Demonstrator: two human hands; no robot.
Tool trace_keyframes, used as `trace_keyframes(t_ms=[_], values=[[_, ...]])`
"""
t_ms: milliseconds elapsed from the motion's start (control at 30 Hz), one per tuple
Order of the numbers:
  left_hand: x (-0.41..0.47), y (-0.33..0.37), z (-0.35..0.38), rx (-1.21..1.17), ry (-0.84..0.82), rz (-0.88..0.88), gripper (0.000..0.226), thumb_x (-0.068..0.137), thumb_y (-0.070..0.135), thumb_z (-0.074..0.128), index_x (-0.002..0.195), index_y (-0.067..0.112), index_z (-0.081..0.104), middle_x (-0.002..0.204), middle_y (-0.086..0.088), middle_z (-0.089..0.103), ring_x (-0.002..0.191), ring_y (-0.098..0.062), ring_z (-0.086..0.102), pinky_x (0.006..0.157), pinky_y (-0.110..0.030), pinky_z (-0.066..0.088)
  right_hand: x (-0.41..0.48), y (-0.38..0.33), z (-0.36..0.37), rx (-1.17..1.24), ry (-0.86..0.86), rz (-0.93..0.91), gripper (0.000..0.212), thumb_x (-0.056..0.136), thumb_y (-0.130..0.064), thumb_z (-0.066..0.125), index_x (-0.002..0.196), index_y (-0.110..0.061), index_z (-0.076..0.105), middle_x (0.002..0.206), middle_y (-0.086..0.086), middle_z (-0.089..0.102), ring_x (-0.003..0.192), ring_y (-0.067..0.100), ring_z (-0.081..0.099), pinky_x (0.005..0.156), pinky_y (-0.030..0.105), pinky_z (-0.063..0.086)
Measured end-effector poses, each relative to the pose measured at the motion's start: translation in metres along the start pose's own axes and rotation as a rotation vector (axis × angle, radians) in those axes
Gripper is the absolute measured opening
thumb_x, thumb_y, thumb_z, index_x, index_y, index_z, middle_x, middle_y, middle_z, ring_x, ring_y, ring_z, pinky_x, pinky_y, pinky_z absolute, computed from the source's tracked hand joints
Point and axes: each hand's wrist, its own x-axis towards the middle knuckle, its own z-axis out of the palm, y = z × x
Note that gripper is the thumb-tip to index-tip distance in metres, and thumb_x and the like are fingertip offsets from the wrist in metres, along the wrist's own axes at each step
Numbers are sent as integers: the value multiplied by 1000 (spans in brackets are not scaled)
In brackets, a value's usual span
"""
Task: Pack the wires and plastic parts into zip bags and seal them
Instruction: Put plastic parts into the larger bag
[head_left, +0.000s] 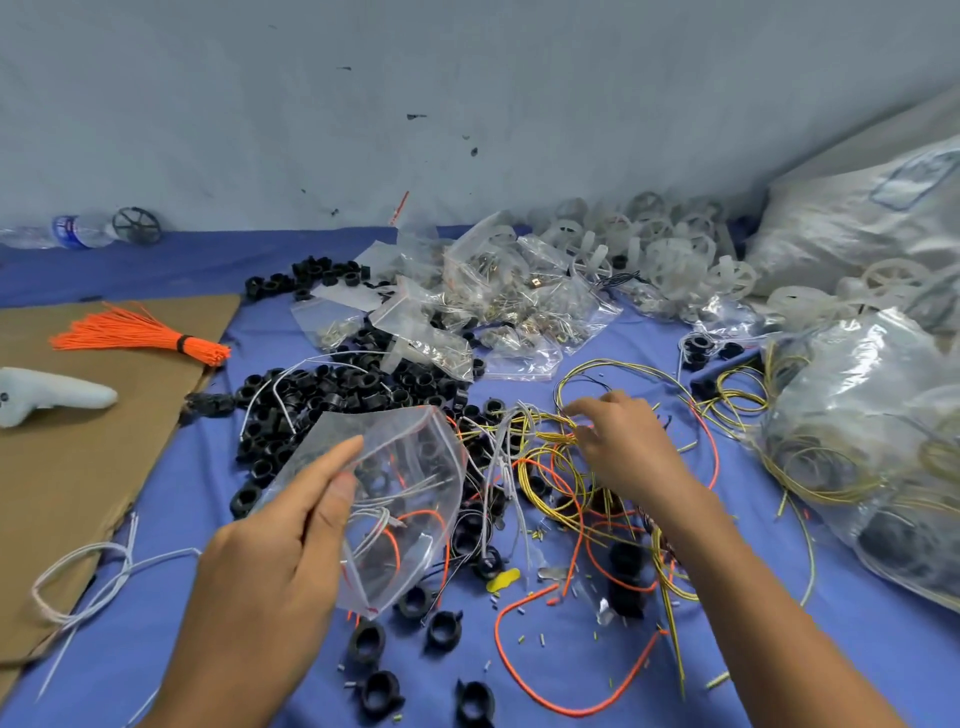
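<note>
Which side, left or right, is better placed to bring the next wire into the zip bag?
Right. The right grip pinches the yellow wires just beside the zip bag, and the bag's opening seems to face that side. The left grip is occupied holding the bag.

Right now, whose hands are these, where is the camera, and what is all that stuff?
The camera sits on a person's head, looking down, so you see their own two hands. The left hand holds open a clear plastic zip bag with a red strip. The right hand reaches into a tangle of thin yellow wires; whether it has pinched one is unclear. Around them on the blue cloth lie small black plastic rings, a tied bundle of orange strands, and white plastic wheels at the back.
</note>
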Motion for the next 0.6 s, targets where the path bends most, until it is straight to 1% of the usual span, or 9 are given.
trace_keyframes(t_ms=[67, 100, 233, 267, 333, 367, 400, 500, 600], values=[[1, 2, -1, -4, -6, -7, 34, 93, 53, 41, 120, 72, 49, 43, 3, 37, 39, -10, 33, 42, -29, 24, 13, -1, 7, -88, -114, -69, 32, 103, -24, 42, 131, -24, 57, 129, 11, 52, 123, 34, 42, 100, 44, 39], [0, 2, -1, 0, -8, -7, 35, 93, 52, 42, 121, 72, 48, 43, 3, 36, 39, -10, 33, 43, -32, 25, 17, -1, 8, -124, -143, -104, 30, 104, -26, 40, 128, -22, 58, 128, 11, 52, 122, 34, 43, 100, 42, 37], [-1, 2, -3, 36, 1, -10, 36, 93, 52, 42, 123, 72, 46, 42, 3, 35, 37, -9, 30, 44, -34, 26, 16, 2, -7, -66, -206, -137, 24, 104, -29, 42, 117, -19, 61, 106, 10, 53, 104, 35, 49, 80, 35, 34], [-1, 2, -3, 39, 4, -10, 35, 93, 51, 42, 121, 72, 48, 42, 3, 35, 37, -9, 30, 44, -34, 26, 16, 2, -11, -63, -231, -145, 24, 105, -26, 41, 115, -18, 61, 101, 10, 54, 102, 35, 51, 77, 35, 33], [1, 3, -3, 31, 5, -17, 35, 93, 52, 42, 119, 72, 50, 42, 3, 35, 38, -9, 31, 44, -33, 27, 16, 1, -15, -84, -241, -165, 23, 106, -21, 37, 103, -12, 58, 95, 14, 56, 96, 36, 53, 76, 39, 38], [1, 4, -2, 21, 3, -22, 35, 92, 53, 42, 120, 73, 48, 43, 3, 36, 39, -9, 32, 45, -33, 28, 17, 0, -16, -104, -248, -163, 24, 106, -18, 36, 97, -8, 55, 96, 16, 56, 95, 37, 53, 78, 41, 40], [2, 4, -1, 13, 2, -26, 36, 92, 54, 41, 122, 73, 46, 44, 3, 36, 40, -9, 34, 45, -33, 29, 19, 0, -16, -125, -270, -148, 24, 105, -17, 35, 97, -6, 56, 101, 18, 56, 98, 38, 53, 82, 42, 42], [2, 5, -1, 15, 4, -21, 37, 90, 57, 39, 121, 77, 42, 46, 1, 39, 41, -9, 36, 46, -34, 31, 21, 1, -17, -224, -343, -139, 31, 102, -13, 33, 117, -8, 60, 122, 16, 57, 109, 36, 49, 95, 46, 42], [1, 5, -2, 23, 3, -16, 37, 91, 57, 39, 119, 81, 39, 46, 0, 40, 41, -9, 37, 45, -36, 31, 18, 2, -20, -335, -299, -170, 29, 99, -10, 35, 118, -8, 57, 133, 13, 52, 109, 35, 47, 91, 42, 40]])
